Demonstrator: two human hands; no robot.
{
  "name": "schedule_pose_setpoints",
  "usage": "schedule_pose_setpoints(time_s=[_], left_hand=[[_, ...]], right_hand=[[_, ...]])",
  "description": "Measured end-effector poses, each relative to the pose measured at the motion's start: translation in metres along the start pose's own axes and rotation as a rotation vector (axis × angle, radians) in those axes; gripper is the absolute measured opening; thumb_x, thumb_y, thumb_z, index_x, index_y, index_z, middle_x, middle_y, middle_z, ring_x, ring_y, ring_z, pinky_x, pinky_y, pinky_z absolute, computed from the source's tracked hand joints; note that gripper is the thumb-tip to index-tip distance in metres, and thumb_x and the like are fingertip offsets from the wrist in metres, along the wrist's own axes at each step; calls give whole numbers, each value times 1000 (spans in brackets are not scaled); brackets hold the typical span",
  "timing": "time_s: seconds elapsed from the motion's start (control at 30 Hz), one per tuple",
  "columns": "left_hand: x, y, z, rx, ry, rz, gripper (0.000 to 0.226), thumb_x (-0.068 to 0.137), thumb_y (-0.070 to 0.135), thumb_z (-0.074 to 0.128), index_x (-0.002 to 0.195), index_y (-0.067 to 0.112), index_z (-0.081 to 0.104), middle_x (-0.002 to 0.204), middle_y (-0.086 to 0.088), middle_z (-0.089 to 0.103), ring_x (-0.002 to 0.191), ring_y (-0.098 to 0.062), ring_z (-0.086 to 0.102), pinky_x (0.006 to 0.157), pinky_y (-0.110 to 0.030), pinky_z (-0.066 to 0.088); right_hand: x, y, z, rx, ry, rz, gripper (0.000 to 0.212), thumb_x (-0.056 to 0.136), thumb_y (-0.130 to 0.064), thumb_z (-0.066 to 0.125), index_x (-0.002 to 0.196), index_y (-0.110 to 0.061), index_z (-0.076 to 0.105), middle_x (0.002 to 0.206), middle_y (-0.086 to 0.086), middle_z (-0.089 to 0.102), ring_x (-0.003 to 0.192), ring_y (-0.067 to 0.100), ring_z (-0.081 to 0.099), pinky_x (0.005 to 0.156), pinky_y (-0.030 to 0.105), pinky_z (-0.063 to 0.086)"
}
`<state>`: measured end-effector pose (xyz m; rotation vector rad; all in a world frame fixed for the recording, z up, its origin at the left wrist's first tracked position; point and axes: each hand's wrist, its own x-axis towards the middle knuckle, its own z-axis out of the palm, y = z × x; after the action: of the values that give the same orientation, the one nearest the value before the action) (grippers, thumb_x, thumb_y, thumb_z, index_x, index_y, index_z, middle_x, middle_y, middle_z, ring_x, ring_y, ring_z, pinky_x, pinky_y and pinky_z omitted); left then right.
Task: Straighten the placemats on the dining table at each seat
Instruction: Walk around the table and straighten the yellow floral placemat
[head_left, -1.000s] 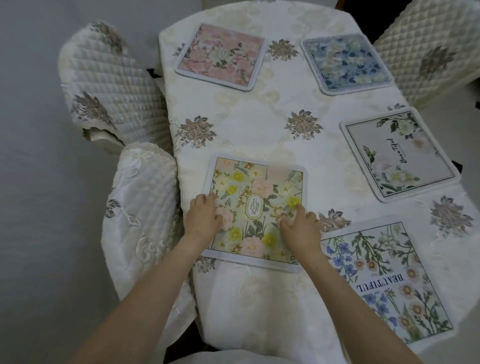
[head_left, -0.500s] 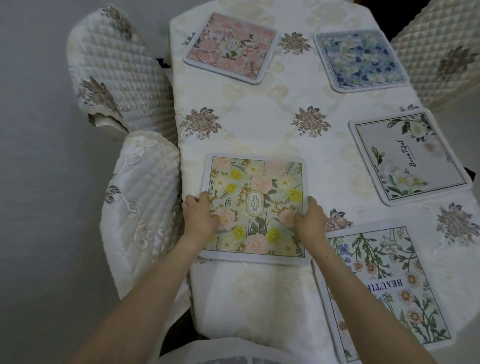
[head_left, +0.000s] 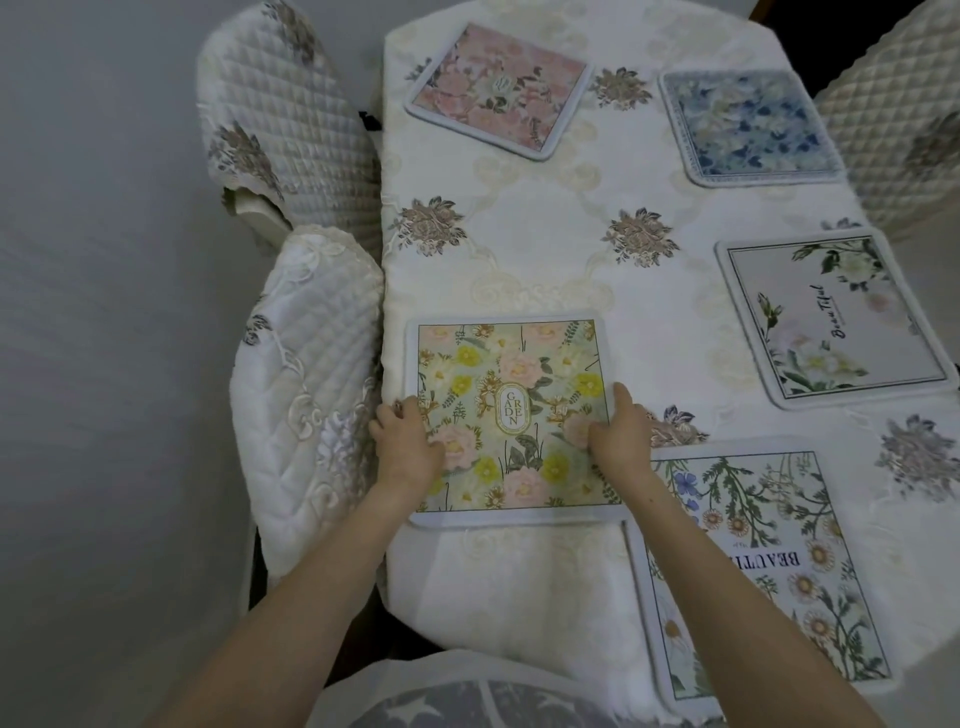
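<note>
A square yellow-and-pink floral placemat marked "GARDEN" (head_left: 511, 384) lies at the table's near left seat, its edges about parallel to the table edge. My left hand (head_left: 404, 444) grips its left border and my right hand (head_left: 618, 434) grips its right border. A pink floral placemat (head_left: 498, 88) lies tilted at the far left. A blue floral placemat (head_left: 748, 127) sits at the far right. A white "Beautiful" placemat (head_left: 836, 317) lies slightly turned at the right. A "BEAUTIFUL" wildflower placemat (head_left: 769, 561) lies askew at the near right.
The table carries a cream embroidered tablecloth (head_left: 535, 244). Two quilted chairs (head_left: 291, 135) (head_left: 306, 395) stand close against the left side. Another quilted chair (head_left: 893, 93) stands at the far right. Grey floor lies to the left.
Both hands slid from the top of the garden placemat out to its left and right borders, and the mat turned from skewed to roughly square with the table edge.
</note>
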<state>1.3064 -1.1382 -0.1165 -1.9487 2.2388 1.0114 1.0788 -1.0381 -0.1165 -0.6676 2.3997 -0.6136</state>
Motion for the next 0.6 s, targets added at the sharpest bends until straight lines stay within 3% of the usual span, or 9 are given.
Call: schedule_pose_setpoints(time_s=[0.13, 0.3, 0.43, 0.6], left_hand=[[-4, 0, 0, 77, 1, 22, 50, 77, 11, 63, 121, 7, 39, 125, -21, 33, 113, -36, 32, 90, -38, 38], [-8, 1, 8, 258, 35, 320, 66, 81, 23, 59, 140, 13, 30, 144, -19, 29, 132, -34, 28, 108, -44, 31], [-9, 5, 17, 307, -32, 440, 63, 86, 30, 53, 143, 22, 27, 151, -13, 27, 139, -29, 22, 112, -44, 26], [-9, 4, 23, 354, -107, 442, 60, 85, 31, 54, 140, 22, 30, 147, -13, 30, 138, -32, 22, 111, -44, 27]], right_hand=[[-1, 3, -2, -66, 12, -59, 51, 81, 1, 49, 131, -6, 42, 115, 22, 51, 100, 38, 53, 79, 38, 46], [-15, 1, 7, -306, 83, -304, 54, 81, -12, 53, 134, -9, 41, 136, 19, 43, 119, 37, 44, 91, 45, 45], [-24, -1, 23, -429, -54, -457, 58, 86, -22, 53, 141, -13, 37, 150, 15, 35, 139, 34, 28, 114, 45, 27], [-31, 4, 33, -487, -116, -470, 57, 90, -35, 48, 143, -19, 34, 152, 7, 33, 143, 29, 21, 117, 45, 21]])
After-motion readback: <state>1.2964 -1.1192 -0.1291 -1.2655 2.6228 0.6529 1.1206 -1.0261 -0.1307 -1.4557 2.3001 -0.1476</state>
